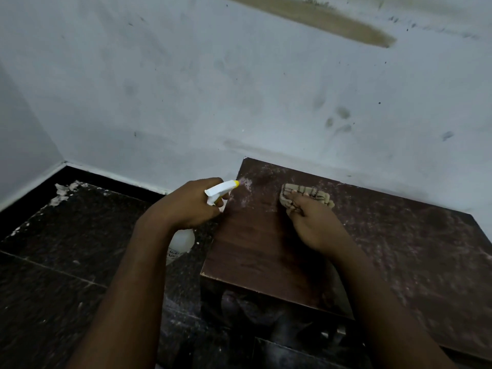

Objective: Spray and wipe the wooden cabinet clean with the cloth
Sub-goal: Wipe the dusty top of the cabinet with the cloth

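Note:
A dark brown wooden cabinet (266, 249) stands against the wall, its top dusty on the right and at the back, darker and cleaner at the left front. My left hand (189, 203) grips a white spray bottle (222, 191) with a yellow nozzle, held just off the cabinet's left edge and aimed at the far left corner of the top. The bottle's translucent body (181, 242) hangs below my wrist. My right hand (311, 222) presses a folded beige cloth (306, 194) with dark stripes flat on the cabinet top near the back.
A stained pale wall (239, 89) rises right behind the cabinet. Dark tiled floor (66, 235) lies to the left, with white debris (64, 191) near the skirting. The cabinet's open front (266, 315) shows dark, unclear contents below.

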